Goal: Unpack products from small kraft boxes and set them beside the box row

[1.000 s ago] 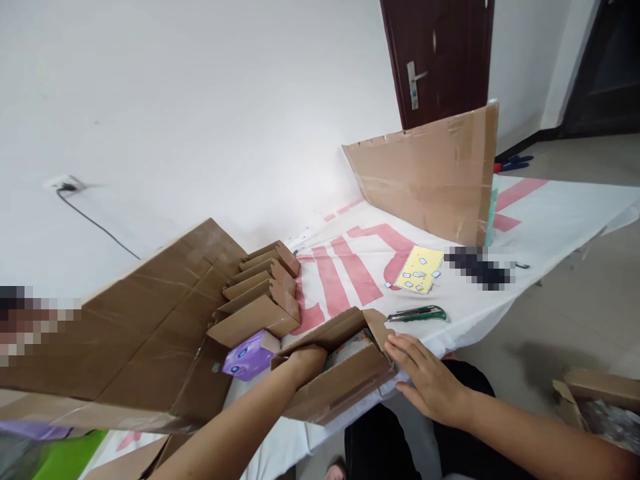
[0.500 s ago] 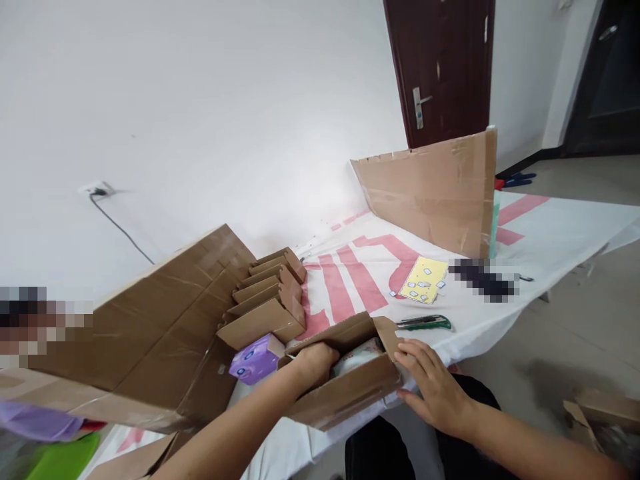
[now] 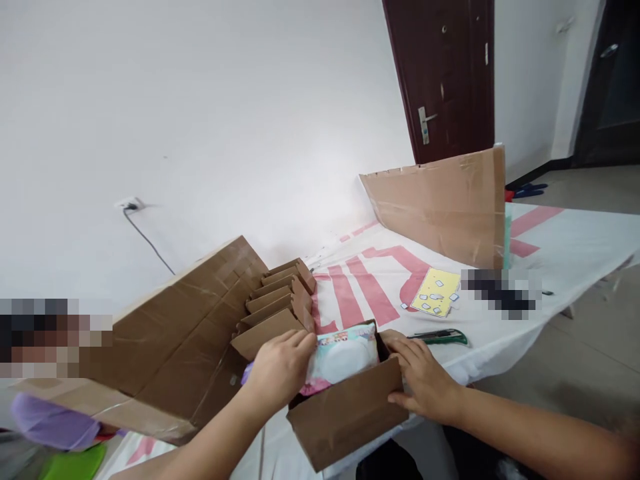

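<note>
Right in front of me stands a small open cardboard box (image 3: 350, 417), tilted up toward me. A pack of wet wipes (image 3: 345, 357), pale with a round white lid and pink at one corner, sticks partly out of its top. My left hand (image 3: 283, 367) grips the left end of the pack, fingers bent over its edge. At the box's right end, my right hand (image 3: 425, 377) holds the wall, its fingers over the rim and the thumb against the outside. The lower part of the pack is hidden in the box.
Several narrow cardboard boxes (image 3: 285, 293) line up beside a large carton (image 3: 175, 340) on the left. A green utility knife (image 3: 440, 337) and a yellow card (image 3: 436, 292) lie on the cloth-covered table (image 3: 480, 353). A tall cardboard panel (image 3: 445, 203) stands behind. A person's blurred part (image 3: 45, 340) shows far left.
The wipes pack has come up out of the box, with my left hand now at its end. The box is tilted more toward me, and my right hand has closed on its end wall.
</note>
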Demonstrator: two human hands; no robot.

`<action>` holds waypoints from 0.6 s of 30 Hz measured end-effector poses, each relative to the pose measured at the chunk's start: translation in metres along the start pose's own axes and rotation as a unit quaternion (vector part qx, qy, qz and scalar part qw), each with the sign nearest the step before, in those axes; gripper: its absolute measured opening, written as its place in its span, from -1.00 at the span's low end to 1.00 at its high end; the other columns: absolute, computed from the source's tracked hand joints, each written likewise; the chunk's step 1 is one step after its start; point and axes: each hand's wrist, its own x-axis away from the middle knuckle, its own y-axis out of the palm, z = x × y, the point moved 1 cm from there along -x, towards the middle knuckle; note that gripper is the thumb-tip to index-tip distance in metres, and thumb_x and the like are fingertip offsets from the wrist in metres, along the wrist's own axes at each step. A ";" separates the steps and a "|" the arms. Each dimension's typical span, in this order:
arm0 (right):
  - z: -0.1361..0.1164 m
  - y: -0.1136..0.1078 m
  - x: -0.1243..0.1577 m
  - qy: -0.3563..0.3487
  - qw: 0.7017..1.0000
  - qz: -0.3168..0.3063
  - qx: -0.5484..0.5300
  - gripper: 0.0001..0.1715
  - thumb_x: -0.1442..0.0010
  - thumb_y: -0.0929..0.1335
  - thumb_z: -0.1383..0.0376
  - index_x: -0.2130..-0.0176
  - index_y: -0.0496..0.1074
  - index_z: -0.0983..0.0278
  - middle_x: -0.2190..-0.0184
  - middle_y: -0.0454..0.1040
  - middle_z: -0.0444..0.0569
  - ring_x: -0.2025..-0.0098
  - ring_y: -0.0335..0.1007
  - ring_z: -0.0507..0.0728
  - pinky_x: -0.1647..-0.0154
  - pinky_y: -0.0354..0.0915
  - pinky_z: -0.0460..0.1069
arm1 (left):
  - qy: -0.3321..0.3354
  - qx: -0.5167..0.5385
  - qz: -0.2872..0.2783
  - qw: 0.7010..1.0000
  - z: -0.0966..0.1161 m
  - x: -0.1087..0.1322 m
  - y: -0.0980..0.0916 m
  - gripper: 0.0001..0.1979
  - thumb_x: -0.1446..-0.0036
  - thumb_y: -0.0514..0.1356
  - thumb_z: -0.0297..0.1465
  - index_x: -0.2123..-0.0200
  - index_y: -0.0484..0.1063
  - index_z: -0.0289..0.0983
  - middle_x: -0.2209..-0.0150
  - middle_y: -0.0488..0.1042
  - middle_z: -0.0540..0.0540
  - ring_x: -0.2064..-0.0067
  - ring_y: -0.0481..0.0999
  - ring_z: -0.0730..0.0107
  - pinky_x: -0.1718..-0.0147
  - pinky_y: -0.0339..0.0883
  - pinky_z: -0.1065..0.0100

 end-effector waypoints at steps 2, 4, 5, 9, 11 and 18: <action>0.000 -0.006 -0.010 -0.025 0.998 -0.022 -0.048 -0.22 -0.06 0.44 -0.09 -0.04 0.41 0.43 -0.15 0.35 0.39 -0.20 0.23 0.50 -0.17 0.17 0.38 | -0.027 -0.020 0.083 0.996 -0.017 0.004 -0.005 -0.75 -0.19 -0.01 -0.58 0.43 0.36 -0.23 0.47 0.47 -0.03 0.41 0.47 0.36 0.44 0.25 0.37; 0.002 -0.018 -0.025 -0.038 0.990 -0.044 -0.131 -0.20 -0.11 0.37 -0.17 -0.06 0.39 0.39 -0.07 0.44 0.33 -0.11 0.35 0.43 -0.11 0.27 0.31 | -0.055 -0.038 0.139 0.988 -0.031 0.003 -0.011 -0.76 -0.25 -0.02 -0.51 0.41 0.37 -0.23 0.45 0.50 -0.03 0.39 0.48 0.36 0.44 0.24 0.38; 0.004 -0.026 -0.035 -0.028 0.982 -0.051 -0.181 -0.20 -0.16 0.32 -0.20 -0.08 0.37 0.37 -0.03 0.46 0.29 -0.06 0.40 0.38 -0.06 0.32 0.28 | -0.071 -0.046 0.157 0.984 -0.037 0.002 -0.014 -0.75 -0.27 -0.03 -0.48 0.41 0.38 -0.23 0.45 0.51 -0.03 0.38 0.49 0.36 0.43 0.23 0.39; 0.009 -0.055 -0.094 0.051 0.928 -0.032 -0.368 -0.17 -0.18 0.29 -0.20 -0.17 0.24 0.32 -0.15 0.36 0.28 -0.13 0.35 0.31 -0.08 0.32 0.23 | -0.168 -0.004 0.171 0.971 -0.053 -0.013 -0.024 -0.74 -0.26 -0.02 -0.39 0.41 0.40 -0.21 0.40 0.54 -0.06 0.34 0.49 0.32 0.41 0.19 0.38; 0.006 -0.060 -0.130 0.080 0.888 -0.022 -0.452 -0.02 -0.03 0.41 -0.21 -0.19 0.20 0.32 -0.22 0.26 0.28 -0.22 0.25 0.31 -0.17 0.25 0.24 | -0.247 0.078 0.158 0.953 -0.059 -0.024 -0.023 -0.77 -0.23 0.00 -0.36 0.40 0.41 -0.21 0.35 0.55 -0.09 0.30 0.49 0.27 0.37 0.17 0.35; -0.009 -0.028 -0.222 0.201 0.752 -0.016 -0.627 -0.21 0.08 0.50 -0.09 -0.03 0.36 0.25 0.07 0.53 0.05 0.04 0.48 0.25 0.06 0.42 0.15 | -0.371 0.286 0.145 0.872 -0.096 -0.069 0.021 -0.84 -0.19 0.07 -0.38 0.26 0.44 -0.21 0.28 0.54 -0.10 0.16 0.50 0.23 0.22 0.26 0.32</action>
